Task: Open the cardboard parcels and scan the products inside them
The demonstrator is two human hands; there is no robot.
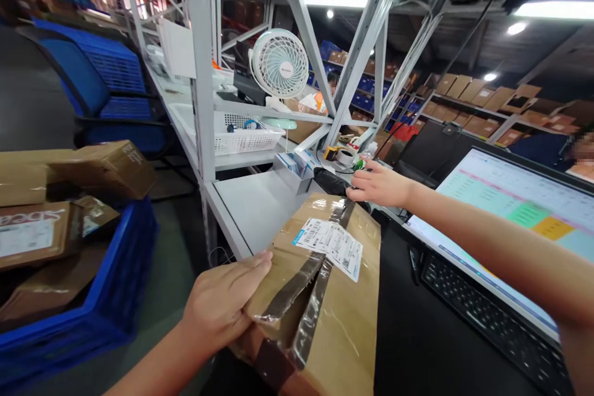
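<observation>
A brown cardboard box (357, 322) lies tilted in front of me, with dark tape along its middle seam. Near me the seam gapes, and the tape there is split. A white shipping label (330, 246) sticks across the seam farther up. My left hand (227, 291) grips the box's left side, fingers along the top edge. At the far end of the seam is my right hand (378, 184), its fingers bent and closed by the taped edge. What it holds, if anything, is hidden. Beside those fingers lies a black plastic bag (330, 180).
A monitor (520, 210) and black keyboard (492, 315) stand at right. Left on the floor is a blue crate (116, 278) of cartons, with a blue chair (88, 86) behind. A metal post (202, 74), white fan (279, 65) and white basket (245, 139) are beyond the bench.
</observation>
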